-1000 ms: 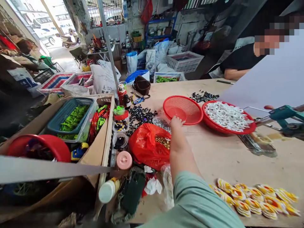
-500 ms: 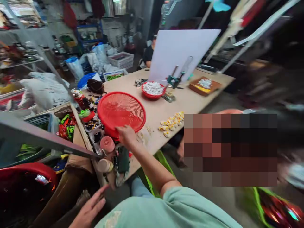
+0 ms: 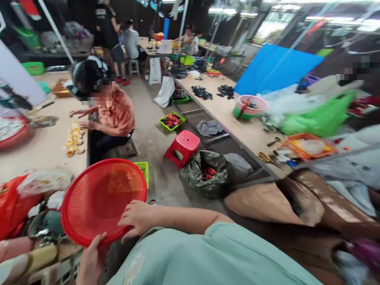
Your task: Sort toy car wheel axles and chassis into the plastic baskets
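Red basket [image 3: 95, 198] tilts just in front of the person, gripped at its near rim by the left hand [image 3: 90, 259] and at its right side by the right hand [image 3: 138, 217]. It partly hides a lime-green crate [image 3: 143, 171]. At left, a red bag [image 3: 14, 208] lies on the table [image 3: 44, 160]; beyond, a co-worker [image 3: 118, 111] sits beside yellow-and-white pieces [image 3: 74, 138]. A red stool [image 3: 185, 144] and dark sack [image 3: 198, 180] obstruct the floor [image 3: 151, 122].

right forearm [image 3: 184, 217] runs nearly level, reaching leftward. right hand [image 3: 137, 217]: back facing up, fingers [image 3: 128, 213] slightly spread and bent, pointing left, in a hold. left hand [image 3: 89, 262] lower, thumb angled up, also holding; other fingers hidden. hands near, not touching.
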`<state>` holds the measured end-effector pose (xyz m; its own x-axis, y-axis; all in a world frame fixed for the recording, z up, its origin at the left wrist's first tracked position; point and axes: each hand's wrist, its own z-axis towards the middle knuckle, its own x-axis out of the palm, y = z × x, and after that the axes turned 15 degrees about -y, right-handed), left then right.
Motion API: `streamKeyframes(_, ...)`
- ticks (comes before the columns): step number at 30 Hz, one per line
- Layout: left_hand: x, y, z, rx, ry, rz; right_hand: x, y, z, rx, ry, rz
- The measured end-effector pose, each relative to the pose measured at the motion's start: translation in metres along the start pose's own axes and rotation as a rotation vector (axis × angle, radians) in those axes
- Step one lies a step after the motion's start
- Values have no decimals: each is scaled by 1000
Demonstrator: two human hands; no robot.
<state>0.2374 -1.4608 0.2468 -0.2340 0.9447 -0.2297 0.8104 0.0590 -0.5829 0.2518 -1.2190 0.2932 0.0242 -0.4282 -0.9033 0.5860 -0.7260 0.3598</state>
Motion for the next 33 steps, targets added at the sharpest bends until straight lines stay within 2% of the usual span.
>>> streamKeyframes(2, 33, 9, -5, -21, 40, -17, -4, -26, -44, 298, -208, -23)
streamKeyframes(5, 93, 13, -19, 5, 172, 59, -12, -79, -116, 795, -507, -69)
streamKeyframes(7, 144, 16, -30, -12, 259, 110, -20, -117, -172, 1060, -668, -13)
streamKeyframes(10, 234, 23, -51, -83, 399, 171, -35, -164, -260, 1450, -860, 223)
streamKeyframes(12, 295, 29, -65, -110, 482, 250, -46, -187, -312, 1648, -934, 399)
streamKeyframes(15, 370, 28, -82, -127, 507, 344, -61, -221, -359, 1781, -995, 490)
streamKeyframes(17, 407, 19, -89, -107, 479, 344, -71, -247, -368, 1823, -1002, 481)
streamKeyframes(20, 447, -6, -86, -49, 392, 341, -85, -291, -355, 1812, -984, 483)
streamKeyframes(23, 482, -36, -68, -33, 285, 338, -93, -336, -329, 1765, -962, 498)
streamKeyframes(25, 507, -56, -50, -33, 254, 322, -96, -367, -312, 1729, -975, 502)
streamKeyframes(29, 578, -94, -7, -13, 302, 328, -98, -440, -289, 1681, -1059, 495)
streamKeyframes(33, 672, -145, 34, 30, 439, 405, -108, -528, -269, 1770, -1143, 424)
